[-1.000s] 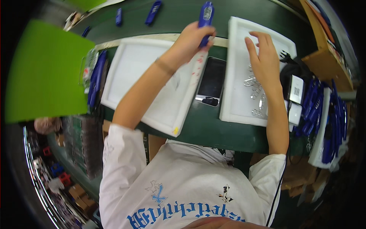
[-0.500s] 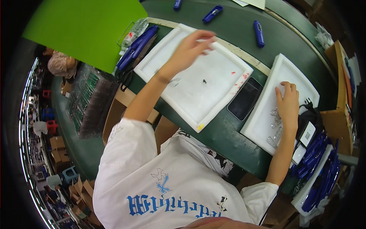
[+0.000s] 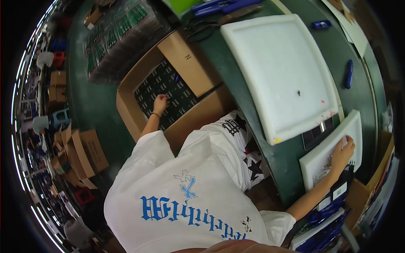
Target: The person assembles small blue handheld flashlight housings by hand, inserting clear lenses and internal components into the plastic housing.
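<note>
My left hand reaches into an open cardboard box at my left, just above dark packages printed with a light pattern. Its fingers are curled together; whatever they may hold is too small to make out. Out to the right, my right hand rests over a narrow white foam tray, fingers bent and somewhat apart, with nothing visible in them. Small clear plastic pieces lie in that tray beside the hand. The larger white tray between my hands bears one small dark bit.
A phone lies between the two trays. Scissors and blue tools lie at the far table edge, with another blue tool farther right. Stacked green circuit boards stand beyond the box. Blue bagged parts sit at lower right.
My left hand has moved from over the large tray down into the cardboard box on the left. The view has turned left. My right hand stays at the narrow tray.
</note>
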The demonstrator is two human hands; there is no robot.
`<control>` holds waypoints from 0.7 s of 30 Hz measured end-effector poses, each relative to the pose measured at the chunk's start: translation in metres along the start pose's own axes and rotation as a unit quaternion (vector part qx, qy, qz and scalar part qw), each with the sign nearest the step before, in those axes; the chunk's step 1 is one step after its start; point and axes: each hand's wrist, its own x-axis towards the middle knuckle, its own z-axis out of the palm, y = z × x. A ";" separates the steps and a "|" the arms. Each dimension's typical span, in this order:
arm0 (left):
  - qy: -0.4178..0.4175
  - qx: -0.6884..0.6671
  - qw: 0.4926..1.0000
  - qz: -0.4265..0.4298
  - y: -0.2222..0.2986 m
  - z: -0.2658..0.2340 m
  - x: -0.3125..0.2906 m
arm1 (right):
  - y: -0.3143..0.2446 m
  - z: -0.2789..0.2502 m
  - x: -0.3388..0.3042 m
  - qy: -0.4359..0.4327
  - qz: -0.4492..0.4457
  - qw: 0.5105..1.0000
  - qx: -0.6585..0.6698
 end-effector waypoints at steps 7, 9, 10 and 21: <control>0.068 0.278 0.947 0.146 0.065 0.126 0.069 | 0.013 -0.007 -0.002 0.041 0.041 0.998 -0.019; 0.008 0.292 0.944 0.153 0.087 0.154 0.115 | 0.023 -0.006 -0.013 0.054 0.063 0.996 -0.027; 0.122 0.412 0.880 0.203 0.018 0.048 0.173 | 0.001 0.052 0.023 0.043 0.012 0.997 0.062; 0.013 0.056 0.966 0.253 -0.029 0.256 0.058 | -0.008 0.016 0.005 0.053 0.097 0.993 0.051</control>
